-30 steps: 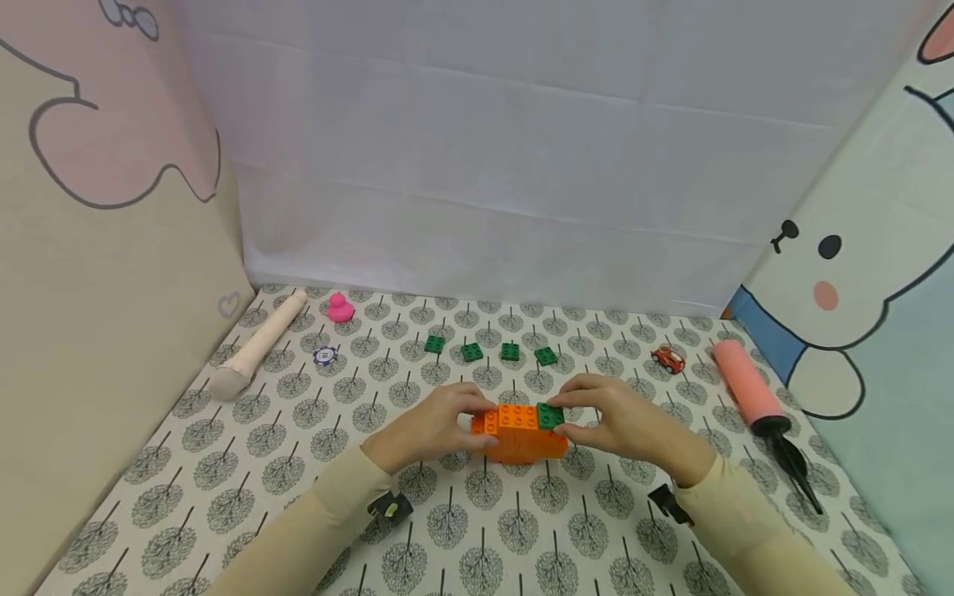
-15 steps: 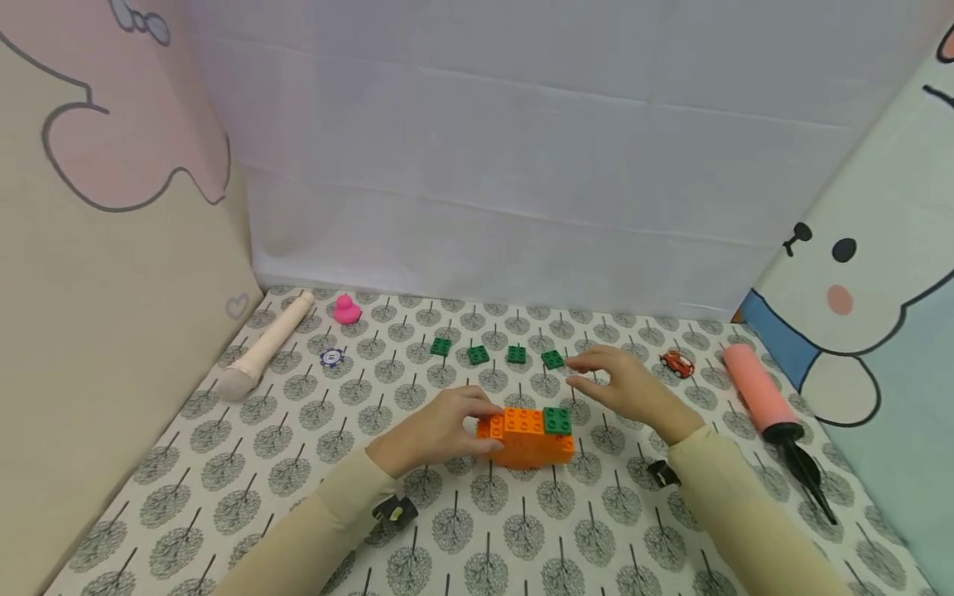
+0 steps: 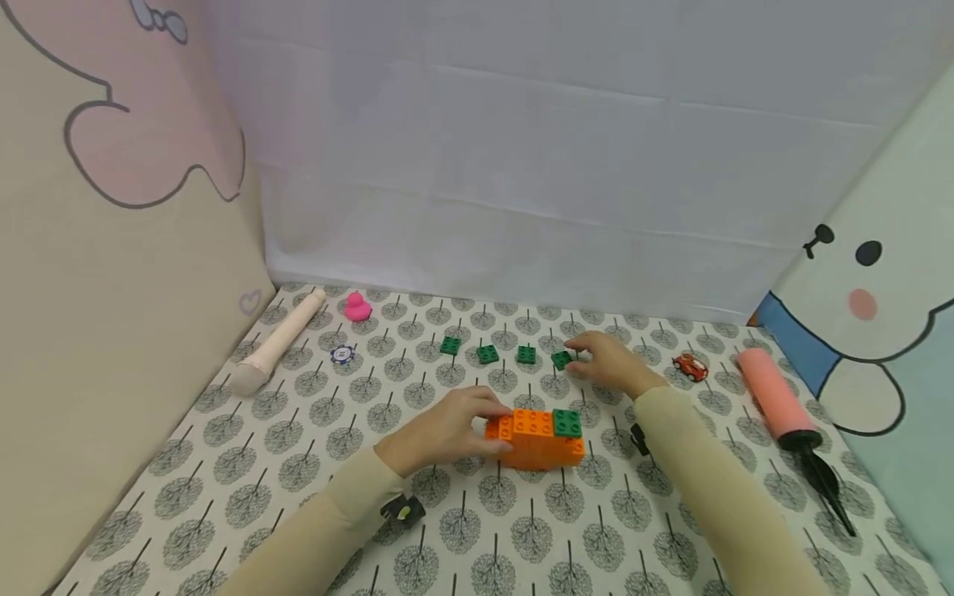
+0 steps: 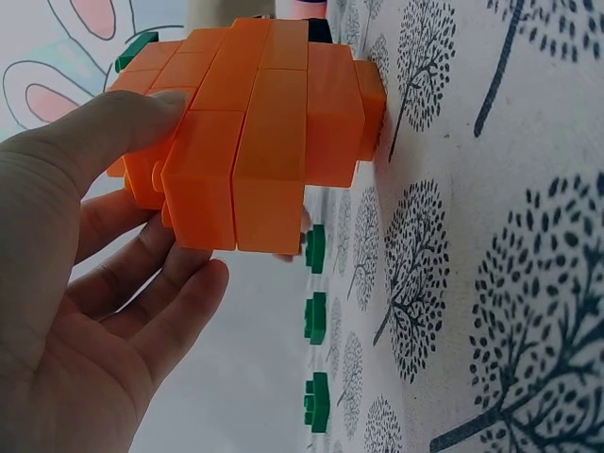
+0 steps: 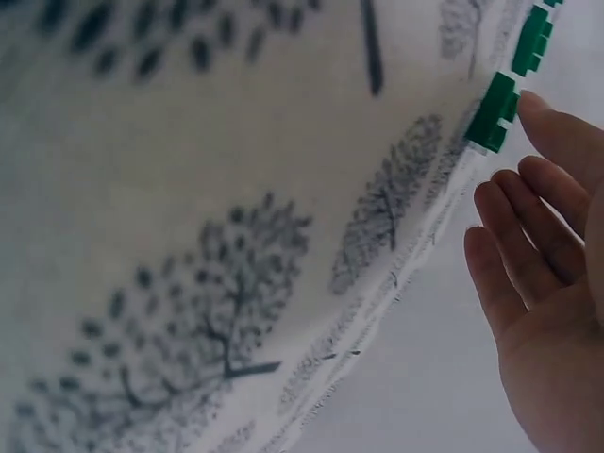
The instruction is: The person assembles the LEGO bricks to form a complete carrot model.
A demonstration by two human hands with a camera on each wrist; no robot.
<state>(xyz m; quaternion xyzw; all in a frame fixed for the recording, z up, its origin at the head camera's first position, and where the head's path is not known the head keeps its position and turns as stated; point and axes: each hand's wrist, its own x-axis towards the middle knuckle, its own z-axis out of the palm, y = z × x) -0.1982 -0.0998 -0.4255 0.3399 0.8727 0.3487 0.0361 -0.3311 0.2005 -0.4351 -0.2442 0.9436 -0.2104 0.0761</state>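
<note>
My left hand (image 3: 450, 430) grips the left end of a stack of orange building bricks (image 3: 532, 424). In the left wrist view, the thumb presses one side of the orange stack (image 4: 269, 142), and the fingers lie partly hidden behind it. A green brick (image 3: 566, 423) sits at the right end of the stack's top. Farther back, my right hand (image 3: 605, 362) is beside the rightmost loose green brick (image 3: 561, 360). The right wrist view has the thumb close to a green brick (image 5: 493, 113), with the other fingers extended and nothing held.
More loose green bricks (image 3: 526, 354) form a row leftward. A whitish microphone-shaped object (image 3: 279, 339), pink rubber duck (image 3: 358, 307) and blue-white poker chip (image 3: 342, 354) lie left. Right are a red toy car (image 3: 690, 367) and a pink balloon pump-like object (image 3: 775, 397). Fabric walls border the table.
My right hand has left the green brick on the stack and moved back to the rightmost loose green brick. The left hand stays on the orange stack. The head view has shifted slightly.
</note>
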